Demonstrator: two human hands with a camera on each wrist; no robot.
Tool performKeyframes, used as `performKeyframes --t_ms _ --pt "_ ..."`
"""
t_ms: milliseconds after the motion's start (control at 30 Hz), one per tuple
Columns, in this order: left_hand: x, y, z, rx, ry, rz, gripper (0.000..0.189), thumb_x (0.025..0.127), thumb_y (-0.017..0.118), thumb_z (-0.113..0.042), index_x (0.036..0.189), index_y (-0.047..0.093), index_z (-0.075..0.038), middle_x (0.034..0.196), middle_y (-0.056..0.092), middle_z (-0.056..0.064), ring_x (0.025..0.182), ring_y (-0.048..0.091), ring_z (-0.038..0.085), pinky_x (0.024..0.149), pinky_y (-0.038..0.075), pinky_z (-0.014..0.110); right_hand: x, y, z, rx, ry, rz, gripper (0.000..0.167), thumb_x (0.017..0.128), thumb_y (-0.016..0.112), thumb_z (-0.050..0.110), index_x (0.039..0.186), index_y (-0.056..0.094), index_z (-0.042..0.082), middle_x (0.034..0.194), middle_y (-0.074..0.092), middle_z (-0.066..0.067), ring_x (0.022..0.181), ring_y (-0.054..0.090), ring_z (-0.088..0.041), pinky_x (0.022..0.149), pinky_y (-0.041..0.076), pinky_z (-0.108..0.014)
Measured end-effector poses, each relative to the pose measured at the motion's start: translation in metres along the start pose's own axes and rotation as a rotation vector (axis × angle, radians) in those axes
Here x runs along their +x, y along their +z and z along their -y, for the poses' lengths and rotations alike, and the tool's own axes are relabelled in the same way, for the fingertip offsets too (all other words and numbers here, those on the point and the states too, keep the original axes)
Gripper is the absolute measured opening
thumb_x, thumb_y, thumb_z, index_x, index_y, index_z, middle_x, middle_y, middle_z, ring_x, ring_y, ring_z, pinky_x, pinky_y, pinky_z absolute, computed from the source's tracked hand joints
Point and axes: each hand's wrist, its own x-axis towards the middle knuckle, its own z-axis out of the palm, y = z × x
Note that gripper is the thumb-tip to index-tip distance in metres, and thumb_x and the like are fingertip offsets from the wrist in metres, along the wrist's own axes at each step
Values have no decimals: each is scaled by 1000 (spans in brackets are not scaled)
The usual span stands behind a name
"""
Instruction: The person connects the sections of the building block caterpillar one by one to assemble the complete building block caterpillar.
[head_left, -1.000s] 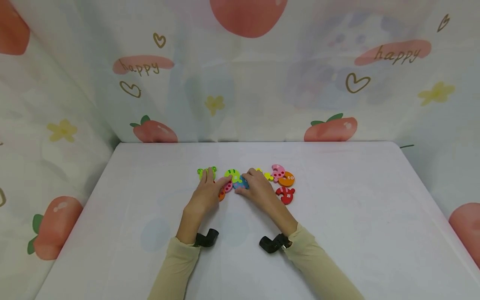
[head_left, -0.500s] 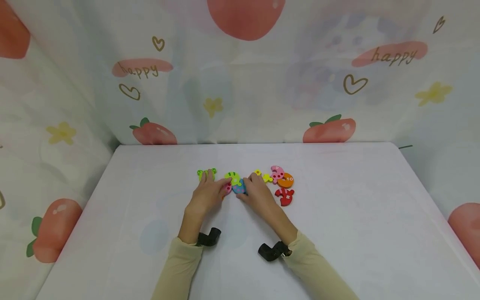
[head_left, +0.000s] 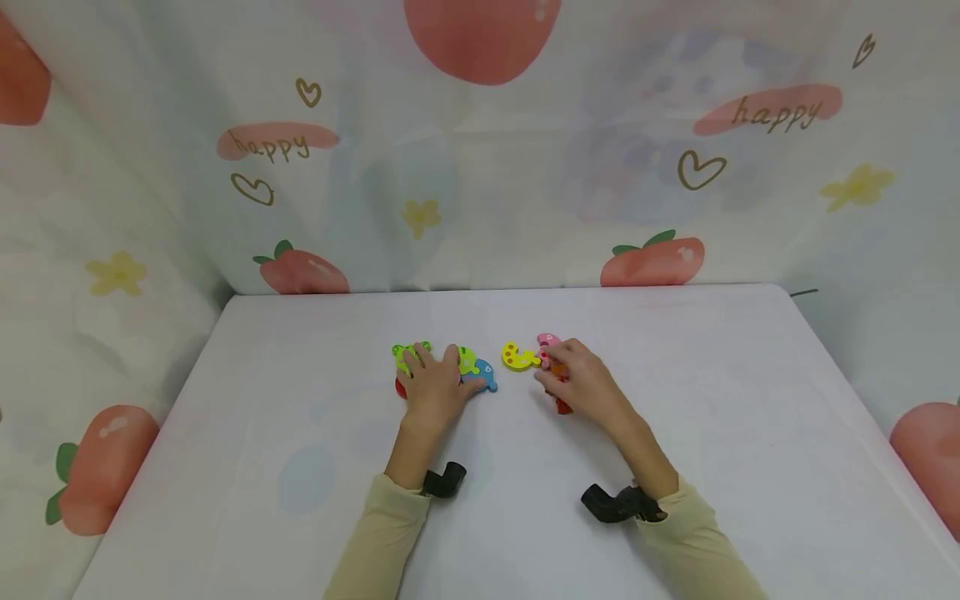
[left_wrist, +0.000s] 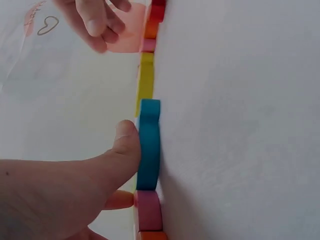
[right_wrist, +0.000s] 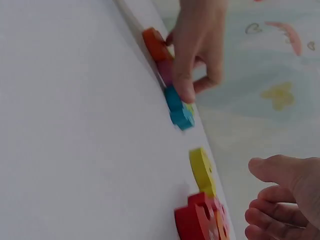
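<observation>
My left hand point(head_left: 435, 392) rests spread over a cluster of small coloured caterpillar-like puzzle pieces, its thumb against the blue piece point(head_left: 489, 377). A striped green piece point(head_left: 467, 360) adjoins the blue one, and a green piece with two knobs point(head_left: 400, 356) shows past the fingertips. In the left wrist view a pink piece point(left_wrist: 149, 211) abuts the blue one. My right hand point(head_left: 592, 387), fingers loosely bent, hovers by the right cluster; the right wrist view shows it apart from the red piece point(right_wrist: 192, 222). A spotted yellow piece point(head_left: 517, 357) lies between the hands, touching a pink piece point(head_left: 547, 340).
The pieces lie toward the back of a white-covered table point(head_left: 262, 500). A printed curtain point(head_left: 480, 167) hangs behind it and along the sides. Each wrist carries a black camera mount point(head_left: 618, 504) point(head_left: 446, 481).
My right hand has left the blue piece and moved right, over the red and orange pieces, uncovering the yellow one. My left hand has shifted slightly right, spreading over its cluster.
</observation>
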Motion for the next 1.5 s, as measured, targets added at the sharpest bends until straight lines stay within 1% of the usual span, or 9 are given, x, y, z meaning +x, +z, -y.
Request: performKeyframes --t_ms 100,200,267,467,667,767,867,1200,1500 --pt "-1 2 -1 16 -19 11 66 84 63 -60 123 47 -10 149 29 39 140 25 58 109 27 69 0 -14 -14 -28 42 -30 49 89 70 21 128 58 -7 115 58 -22 100 59 -33 85 57 -45" --pt "-2 1 -1 29 -24 20 67 84 62 -61 125 46 -11 150 28 38 140 24 57 110 27 69 1 -24 -25 -29 93 -24 51 90 68 20 132 54 -6 120 57 -23 103 60 -36 87 56 -48" --pt "-2 0 0 27 -21 25 67 84 63 -62 125 46 -11 150 28 38 140 24 57 110 27 69 1 -29 -30 -34 107 -11 52 91 67 20 133 53 -6 122 56 -24 105 60 -37 89 55 -49" --pt "-1 -2 2 3 -10 57 69 84 64 -59 134 45 -15 153 23 36 143 20 55 112 25 68 0 -38 -42 -45 120 21 53 91 67 20 135 51 -6 126 55 -25 111 58 -38 93 53 -51" --pt "0 -1 4 -2 0 60 70 84 64 -59 136 45 -16 154 22 36 143 18 56 112 24 68 -1 -40 -47 -43 118 47 52 91 66 19 135 51 -6 129 53 -27 113 58 -40 94 52 -52" --pt "1 0 5 -7 -1 69 71 84 64 -59 138 44 -17 155 19 35 144 16 55 113 22 68 -1 -40 -48 -39 119 55 52 91 66 19 134 51 -6 129 53 -28 113 58 -40 94 52 -52" --pt "2 0 7 -18 4 66 71 84 64 -59 138 44 -18 155 19 34 145 14 54 114 20 67 -1 -39 -49 -33 122 61 51 91 65 19 134 51 -6 130 52 -28 113 57 -40 94 52 -52" --pt "2 -1 13 -49 42 57 65 84 64 -57 134 46 -19 156 17 34 146 12 52 115 18 68 -1 -37 -52 -31 115 67 50 91 66 19 133 52 -6 130 53 -27 113 57 -39 95 52 -52" --pt "4 -2 18 -52 53 71 66 85 64 -56 141 44 -29 157 16 33 147 10 52 115 16 68 -1 -36 -54 -24 107 67 48 92 66 18 132 54 -6 130 54 -27 115 56 -39 95 51 -52"
